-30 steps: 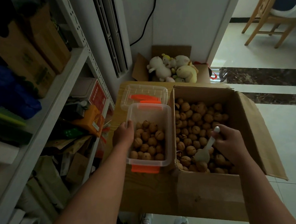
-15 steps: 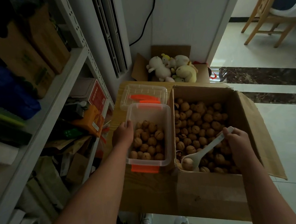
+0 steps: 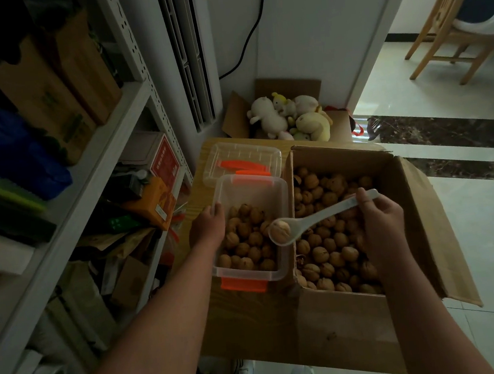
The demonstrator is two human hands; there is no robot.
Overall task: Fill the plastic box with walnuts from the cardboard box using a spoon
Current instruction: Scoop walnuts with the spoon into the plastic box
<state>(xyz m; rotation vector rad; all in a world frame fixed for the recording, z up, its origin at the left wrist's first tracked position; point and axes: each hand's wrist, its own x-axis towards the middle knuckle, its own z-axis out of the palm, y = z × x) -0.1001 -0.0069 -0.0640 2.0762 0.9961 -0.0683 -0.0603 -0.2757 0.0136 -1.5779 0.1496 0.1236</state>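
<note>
L hand (image 3: 209, 229) grips the left wall of the plastic box (image 3: 249, 181), fingers curled over the rim, holding it on the wooden top (image 3: 198, 189). R hand (image 3: 380, 221) pinches the far end of the white spoon (image 3: 318, 214) betw. thumb & fingers, other fingers curled under the handle. Spoon runs right to left, roughly level. Its bowl hangs over the right edge of the plastic box w/ one walnut (image 3: 280, 231) sitting in it.

Plastic box is clear w/ orange clips at near & far ends, approx. half full of walnuts (image 3: 245, 243). Right beside it, touching or nearly so, is the open cardboard box (image 3: 344, 313), flaps out, w/ a thick layer of nuts (image 3: 328, 246) across the bottom. R hand is above those nuts.

Just behind the plastic box lies a clear lid (image 3: 241, 158) w/ orange clips on it. Further back, by the wall, a smaller carton holds plush toys (image 3: 290, 115). A metal shelf (image 3: 99, 159) w/ boxes & misc. stuff stands to my left. A wooden chair (image 3: 448, 28) stands on the bright tiled floor at upper right, well apart from everything.
</note>
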